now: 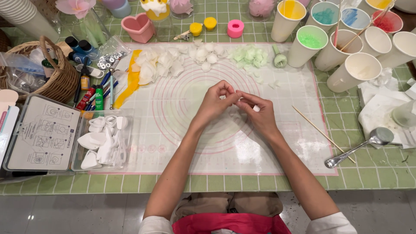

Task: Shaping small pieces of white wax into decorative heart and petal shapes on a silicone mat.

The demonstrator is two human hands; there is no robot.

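White, soft-looking petal piece (255, 108) is pinched between left hand (215, 104) and right hand (260, 116), fingertips closed narrow on it, over the silicone mat (195, 143) centre. Looks like the shaping step; next move likely calls for light, even thumb pressure. Beyond: thin white petals (173, 60), pale green petals (250, 55), paper cups (355, 71) with coloured powder.

Can't really tell what the small white piece (256, 108) is, the right hand (258, 115) covers most of it. Paper cups (381, 4) up top and the wicker basket (52, 82) get cropped by the edges.
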